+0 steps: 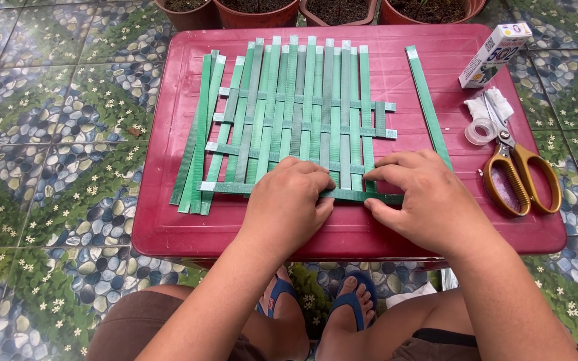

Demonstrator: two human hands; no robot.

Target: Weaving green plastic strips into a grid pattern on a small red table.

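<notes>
A mat of woven green strips (302, 107) lies on a red plastic table (168, 234). Several long strips run away from me, crossed by a few horizontal ones. My left hand (287, 200) rests palm down on the near edge of the weave, fingers curled over the nearest horizontal strip (225, 188). My right hand (423, 197) sits beside it, thumb and fingers pinching that same strip near its right end. Both hands hide the weave's lower middle.
A loose green strip (428, 103) lies right of the mat. Yellow-handled scissors (520, 177), a clear tape roll (481, 131), a crumpled white scrap (493, 103) and a small white box (495, 55) occupy the table's right side. Clay pots (255, 13) stand behind. Patterned floor tiles surround.
</notes>
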